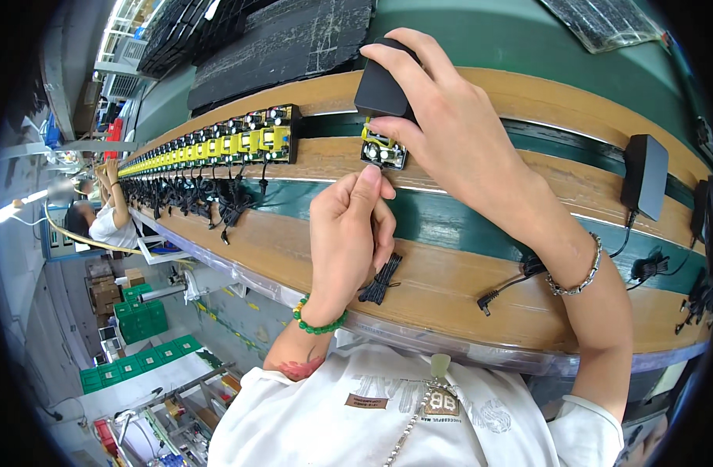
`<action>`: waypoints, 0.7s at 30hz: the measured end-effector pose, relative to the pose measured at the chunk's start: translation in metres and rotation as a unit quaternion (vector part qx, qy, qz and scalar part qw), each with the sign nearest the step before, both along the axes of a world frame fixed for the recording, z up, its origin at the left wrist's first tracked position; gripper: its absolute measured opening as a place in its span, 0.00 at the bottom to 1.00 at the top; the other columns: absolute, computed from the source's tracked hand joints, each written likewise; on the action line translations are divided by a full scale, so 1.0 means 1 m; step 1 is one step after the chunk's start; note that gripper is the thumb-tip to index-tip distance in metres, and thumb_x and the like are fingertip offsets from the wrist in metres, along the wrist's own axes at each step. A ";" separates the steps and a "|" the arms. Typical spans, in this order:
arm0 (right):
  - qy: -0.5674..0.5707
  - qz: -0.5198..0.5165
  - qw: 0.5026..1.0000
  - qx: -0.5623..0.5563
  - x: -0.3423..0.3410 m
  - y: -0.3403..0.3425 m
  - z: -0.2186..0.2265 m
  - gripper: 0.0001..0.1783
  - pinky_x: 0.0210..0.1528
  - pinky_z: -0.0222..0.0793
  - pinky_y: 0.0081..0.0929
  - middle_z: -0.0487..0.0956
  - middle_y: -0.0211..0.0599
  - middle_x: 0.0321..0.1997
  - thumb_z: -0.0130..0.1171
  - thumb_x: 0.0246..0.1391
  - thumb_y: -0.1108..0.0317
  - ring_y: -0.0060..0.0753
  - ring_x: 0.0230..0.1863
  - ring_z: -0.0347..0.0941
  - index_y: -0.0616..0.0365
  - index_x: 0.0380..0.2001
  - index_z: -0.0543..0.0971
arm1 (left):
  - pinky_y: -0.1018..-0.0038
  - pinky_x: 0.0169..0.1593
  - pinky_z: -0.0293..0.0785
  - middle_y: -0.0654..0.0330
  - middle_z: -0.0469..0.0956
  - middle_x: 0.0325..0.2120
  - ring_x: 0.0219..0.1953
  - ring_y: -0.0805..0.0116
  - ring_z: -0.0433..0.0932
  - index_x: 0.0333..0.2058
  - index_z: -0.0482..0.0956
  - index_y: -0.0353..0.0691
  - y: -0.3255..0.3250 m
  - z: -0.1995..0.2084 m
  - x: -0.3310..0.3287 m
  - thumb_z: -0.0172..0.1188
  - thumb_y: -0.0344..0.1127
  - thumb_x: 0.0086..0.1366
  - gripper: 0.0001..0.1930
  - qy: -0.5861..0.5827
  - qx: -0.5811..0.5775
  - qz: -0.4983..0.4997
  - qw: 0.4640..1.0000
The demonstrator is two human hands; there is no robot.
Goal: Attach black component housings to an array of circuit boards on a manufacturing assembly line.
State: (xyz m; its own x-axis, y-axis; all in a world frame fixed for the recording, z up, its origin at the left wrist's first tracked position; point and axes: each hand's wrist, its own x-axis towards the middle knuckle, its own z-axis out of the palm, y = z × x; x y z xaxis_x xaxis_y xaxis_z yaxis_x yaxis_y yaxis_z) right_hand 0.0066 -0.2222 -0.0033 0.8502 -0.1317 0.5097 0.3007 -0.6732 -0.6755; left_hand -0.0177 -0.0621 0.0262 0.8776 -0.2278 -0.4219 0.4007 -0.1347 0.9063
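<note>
My right hand grips a black plastic adapter case, its fingers over the top and its thumb low against the front. Just below the case is a small circuit board with a yellow transformer and round capacitors; its upper end meets the case, and I cannot tell how far inside it reaches. Closed in a pinch at the board's lower edge, my left hand holds the black cord there, mostly hidden by the fingers. A tied bundle of that cord lies beside the left wrist on the wooden strip.
Leftward runs a long row of similar circuit boards with bundled black cords. At right lies a closed black adapter with its cord and plug. Dark trays sit behind. Another person is at the far left.
</note>
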 end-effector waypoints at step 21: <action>-0.041 0.048 0.995 -0.077 -0.008 -0.009 0.019 0.35 0.59 0.71 0.38 0.74 0.36 0.63 0.73 0.46 0.70 0.45 0.52 0.77 0.55 0.60 0.76 | 0.78 0.12 0.57 0.58 0.71 0.11 0.06 0.71 0.61 0.32 0.76 0.33 0.004 0.009 0.007 0.48 0.36 0.77 0.15 0.123 -0.078 0.006 0.989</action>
